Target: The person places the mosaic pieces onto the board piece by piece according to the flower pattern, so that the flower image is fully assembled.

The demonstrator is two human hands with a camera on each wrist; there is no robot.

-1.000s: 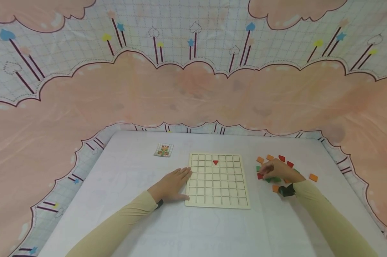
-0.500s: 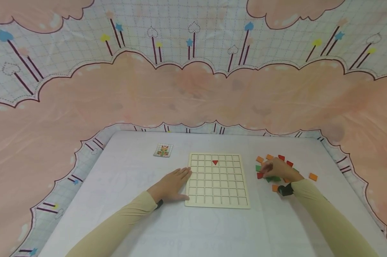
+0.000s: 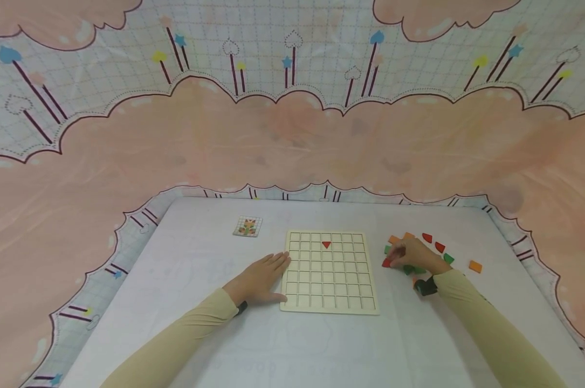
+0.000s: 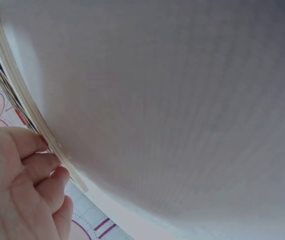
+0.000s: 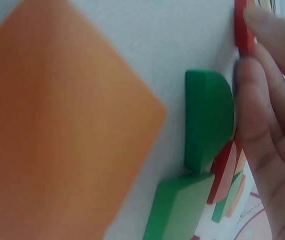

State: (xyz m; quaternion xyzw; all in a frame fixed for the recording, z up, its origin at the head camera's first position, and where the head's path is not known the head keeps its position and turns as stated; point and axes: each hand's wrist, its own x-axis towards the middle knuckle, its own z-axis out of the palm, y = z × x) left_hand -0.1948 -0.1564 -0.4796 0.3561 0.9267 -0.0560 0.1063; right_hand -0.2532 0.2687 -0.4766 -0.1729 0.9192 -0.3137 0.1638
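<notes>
My left hand [image 3: 258, 280] lies with straight fingers along the left edge of a cream grid board [image 3: 316, 275]. In the left wrist view its fingertips touch the side of that board [image 4: 37, 117]. One red triangle tile [image 3: 326, 244] sits in the upper part of the grid. Right of the board, my right hand [image 3: 415, 256] reaches down over scattered tiles, pinching a red tile [image 3: 386, 263]. The right wrist view has thumb and finger at this red tile [image 5: 240, 27], partly covered by the thumb. Green tiles [image 3: 413, 269] lie beneath the hand.
A small pattern card [image 3: 247, 226] lies on the white table [image 3: 200, 242], left of the board. Around my right hand are orange tiles [image 3: 394, 240], red tiles [image 3: 440, 247] and a green tile [image 3: 448, 258]. A lone orange tile [image 3: 475, 267] is farther right.
My right hand has shifted slightly left, and the red tile at its fingertips has moved left with it. The left hand and the board have stayed in place.
</notes>
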